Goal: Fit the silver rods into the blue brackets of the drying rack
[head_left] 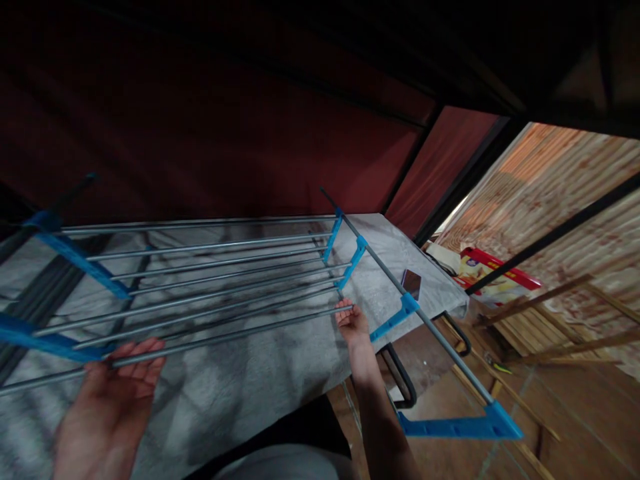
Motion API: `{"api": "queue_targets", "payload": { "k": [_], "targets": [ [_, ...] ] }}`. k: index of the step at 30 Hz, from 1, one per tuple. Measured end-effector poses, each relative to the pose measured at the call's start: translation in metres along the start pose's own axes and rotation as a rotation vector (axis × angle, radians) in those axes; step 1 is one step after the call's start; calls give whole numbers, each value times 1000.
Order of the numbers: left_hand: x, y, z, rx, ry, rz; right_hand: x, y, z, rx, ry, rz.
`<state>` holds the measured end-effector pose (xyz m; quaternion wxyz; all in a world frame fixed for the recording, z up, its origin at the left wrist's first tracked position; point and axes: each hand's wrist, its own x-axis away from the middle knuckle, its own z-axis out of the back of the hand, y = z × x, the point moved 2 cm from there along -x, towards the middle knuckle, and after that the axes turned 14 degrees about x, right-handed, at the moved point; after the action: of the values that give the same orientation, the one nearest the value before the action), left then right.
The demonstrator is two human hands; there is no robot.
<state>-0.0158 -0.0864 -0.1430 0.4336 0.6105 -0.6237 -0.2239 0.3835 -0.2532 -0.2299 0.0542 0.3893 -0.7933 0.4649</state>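
A half-built rack of grey metal rods (225,288) and blue plastic brackets (350,262) stands on a table with a grey cloth (240,380). My left hand (117,393), palm up, pinches a loose-looking rod (250,331) near the lower left bracket (55,342). My right hand (353,321) grips the same rod close to its right end. That end lies short of the right-hand blue bracket (393,323) on the long upright pole (385,267). Another blue bracket (460,425) sits at the pole's near end, past the table edge.
A dark phone (411,283) lies on the cloth at right. More grey tubes (37,310) lie at the left. Beyond the table are a red-edged box (500,275), black-framed chair arms (400,377) and wooden frames (550,327). A dark red wall (225,153) rises behind.
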Motion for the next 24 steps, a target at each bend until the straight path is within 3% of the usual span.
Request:
{"api": "queue_targets", "payload": {
  "k": [5,11,17,20,24],
  "targets": [
    [40,-1,-32,26,-177,-103,8,29,7,14,28,6],
    [57,-22,-47,-30,-321,-188,21,66,7,102,-24,-36],
    [75,-38,-62,-123,-380,-200,26,69,11,158,10,-80],
    [86,-46,-71,-207,-431,-207,35,76,6,282,-29,-155],
    [97,-50,-79,-324,-533,-264,59,106,-8,446,-148,-263]
  ]
}}
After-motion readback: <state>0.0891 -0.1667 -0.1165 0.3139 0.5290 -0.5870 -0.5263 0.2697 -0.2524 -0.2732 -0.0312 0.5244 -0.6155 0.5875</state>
